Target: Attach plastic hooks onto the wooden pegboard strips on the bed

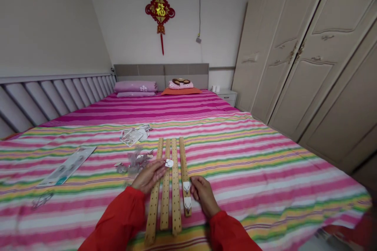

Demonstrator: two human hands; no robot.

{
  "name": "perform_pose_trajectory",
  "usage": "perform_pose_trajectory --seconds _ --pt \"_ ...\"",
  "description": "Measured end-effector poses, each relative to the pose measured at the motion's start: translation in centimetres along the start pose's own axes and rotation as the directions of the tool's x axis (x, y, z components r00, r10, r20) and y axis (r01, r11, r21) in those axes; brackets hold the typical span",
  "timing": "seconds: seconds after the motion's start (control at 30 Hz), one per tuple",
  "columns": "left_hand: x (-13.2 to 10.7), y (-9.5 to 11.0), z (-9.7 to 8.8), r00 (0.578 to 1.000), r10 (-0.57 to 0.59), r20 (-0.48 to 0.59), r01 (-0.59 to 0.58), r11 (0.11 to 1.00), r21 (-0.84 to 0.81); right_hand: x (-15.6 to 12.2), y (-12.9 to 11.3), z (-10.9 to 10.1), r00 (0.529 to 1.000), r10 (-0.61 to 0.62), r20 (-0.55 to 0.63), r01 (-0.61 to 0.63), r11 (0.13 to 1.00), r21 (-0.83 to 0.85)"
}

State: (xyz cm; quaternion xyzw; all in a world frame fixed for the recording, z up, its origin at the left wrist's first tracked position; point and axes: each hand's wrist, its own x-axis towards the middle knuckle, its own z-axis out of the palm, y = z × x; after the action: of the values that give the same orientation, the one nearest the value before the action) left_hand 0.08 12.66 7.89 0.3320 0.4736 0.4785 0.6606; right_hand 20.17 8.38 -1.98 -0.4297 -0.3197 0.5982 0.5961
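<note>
Between the thumb and fingers of my left hand is a white adhesive hook, held over the wooden strips. Several of these perforated strips lie lengthwise side by side on the bed. The rightmost wooden strip carries two white hooks near its close end, an upper hook and a lower hook. My right hand is closed with curled fingers right beside that strip's edge, next to the upper hook. Whatever its fingers may hold is hidden.
Left of the strips lie a clear plastic bag with small hooks and a pile of packets. A hook card and a crumpled clear wrapper are farther left. A striped sheet covers the bed; wardrobes stand right.
</note>
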Motion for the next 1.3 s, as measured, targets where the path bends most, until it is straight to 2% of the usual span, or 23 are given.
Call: perform_pose_trajectory --seconds 0.07,0.17,0.37,0.5,0.67,0.87,1.0,1.1,1.17,1.23,1.3 --pt "-0.7 -0.8 0.8 0.997 -0.058 0.05 0.056 0.998 0.041 -0.3 -0.5 0.0 1.0 -0.012 0.003 0.012 1.0 0.027" --pt "-1.0 -1.9 2.0 0.994 -0.091 0.062 0.086 0.993 0.078 -0.6 -1.4 0.4 0.999 -0.047 0.02 0.046 0.998 0.036" --pt "-0.6 -4.7 3.9 0.99 -0.028 0.138 0.028 1.0 0.003 -0.5 -3.3 1.8 0.992 -0.111 0.065 0.109 0.993 0.041" --pt "-0.4 -5.8 4.6 0.987 0.032 0.156 -0.045 0.996 0.08 0.2 -3.9 2.0 0.995 -0.101 0.021 0.101 0.995 0.01" --pt "0.2 -5.9 4.5 0.971 0.193 0.138 -0.223 0.942 0.252 0.7 -3.4 1.9 0.995 -0.097 -0.015 0.096 0.994 -0.056" --pt "-0.3 -6.0 5.1 0.906 0.385 0.177 -0.424 0.812 0.402 0.8 -3.4 2.2 0.993 -0.103 -0.056 0.104 0.995 0.001" --pt "-0.9 -6.2 5.9 0.89 0.393 0.232 -0.454 0.815 0.362 0.7 -3.8 2.2 0.997 -0.036 -0.074 0.042 0.995 0.089" --pt "-0.9 -6.1 6.1 0.907 0.379 0.182 -0.42 0.845 0.33 0.3 -4.1 2.3 1.0 0.012 -0.025 -0.008 0.988 0.156" --pt "-0.8 -6.0 6.0 0.894 0.429 0.134 -0.445 0.806 0.391 0.1 -4.3 2.5 0.999 0.023 0.023 -0.027 0.98 0.195" --pt "-0.7 -5.9 5.9 0.863 0.492 0.114 -0.487 0.749 0.449 0.0 -4.4 2.6 0.997 0.025 0.066 -0.038 0.977 0.211" --pt "-0.5 -5.8 5.8 0.861 0.494 0.126 -0.495 0.752 0.436 0.1 -4.5 2.6 0.995 0.022 0.099 -0.041 0.98 0.197"
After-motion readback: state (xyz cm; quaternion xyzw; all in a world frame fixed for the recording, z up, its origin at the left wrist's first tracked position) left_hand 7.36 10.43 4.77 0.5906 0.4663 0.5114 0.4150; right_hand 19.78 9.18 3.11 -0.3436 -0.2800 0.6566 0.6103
